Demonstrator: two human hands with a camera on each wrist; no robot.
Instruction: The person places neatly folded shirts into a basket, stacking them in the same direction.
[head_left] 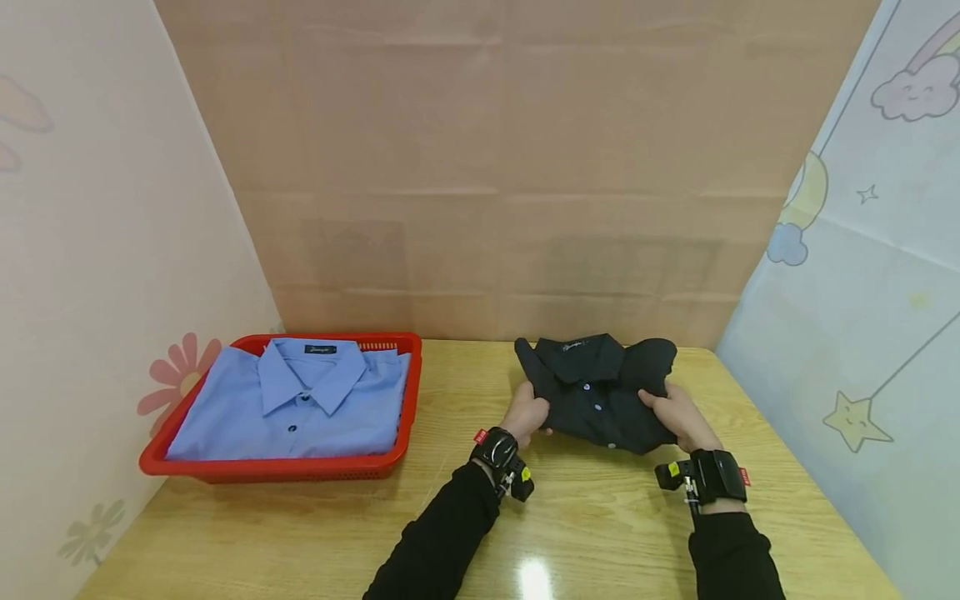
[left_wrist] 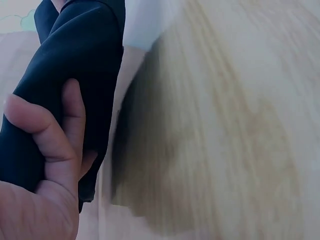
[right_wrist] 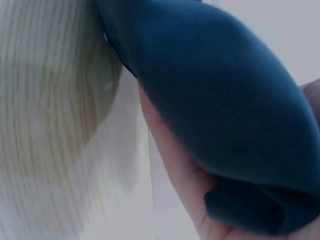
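Note:
A folded black shirt (head_left: 600, 392) with its collar toward the far wall is held just above the wooden table (head_left: 585, 525). My left hand (head_left: 525, 414) grips its left edge, thumb curled over the dark cloth (left_wrist: 75, 75). On the other side my right hand (head_left: 675, 412) grips its right edge, with the fabric (right_wrist: 225, 115) bunched in the palm. The shirt's lower hem hangs over the table between both wrists.
A red basket (head_left: 401, 425) stands at the left of the table and holds a folded light blue shirt (head_left: 300, 400). A brown cardboard wall stands behind, with patterned panels on both sides. Bare tabletop lies in front of my hands.

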